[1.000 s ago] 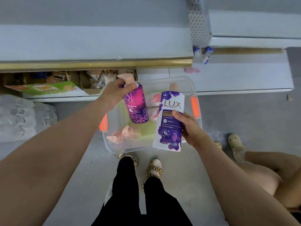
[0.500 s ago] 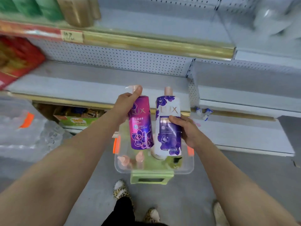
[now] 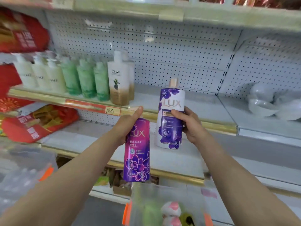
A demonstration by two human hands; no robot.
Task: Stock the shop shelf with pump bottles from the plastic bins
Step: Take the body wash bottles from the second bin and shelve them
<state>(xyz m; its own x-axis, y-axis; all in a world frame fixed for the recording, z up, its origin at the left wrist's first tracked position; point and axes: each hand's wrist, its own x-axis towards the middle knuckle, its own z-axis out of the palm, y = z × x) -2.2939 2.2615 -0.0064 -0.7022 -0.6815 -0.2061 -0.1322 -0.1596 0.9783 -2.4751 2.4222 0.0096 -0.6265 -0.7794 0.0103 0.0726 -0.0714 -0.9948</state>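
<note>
The left hand (image 3: 126, 126) has its fingers (image 3: 138, 111) clenched over the top of a magenta bottle (image 3: 137, 150); the right hand (image 3: 189, 123) grips a white-and-purple bottle (image 3: 171, 118) at its middle, upright before the shelf (image 3: 203, 105) lip. At 10 o'clock an Olay bottle (image 3: 118, 79) ends the stocked row; bare shelf runs toward 2 o'clock. The clear bin (image 3: 187, 193) sits at 6 o'clock.

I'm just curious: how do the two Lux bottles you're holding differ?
The magenta bottle is pink-purple all over; the white bottle is white with violet flowers. The left hand holds the magenta bottle lower than the right hand holds the white one. Both are upright.
</note>
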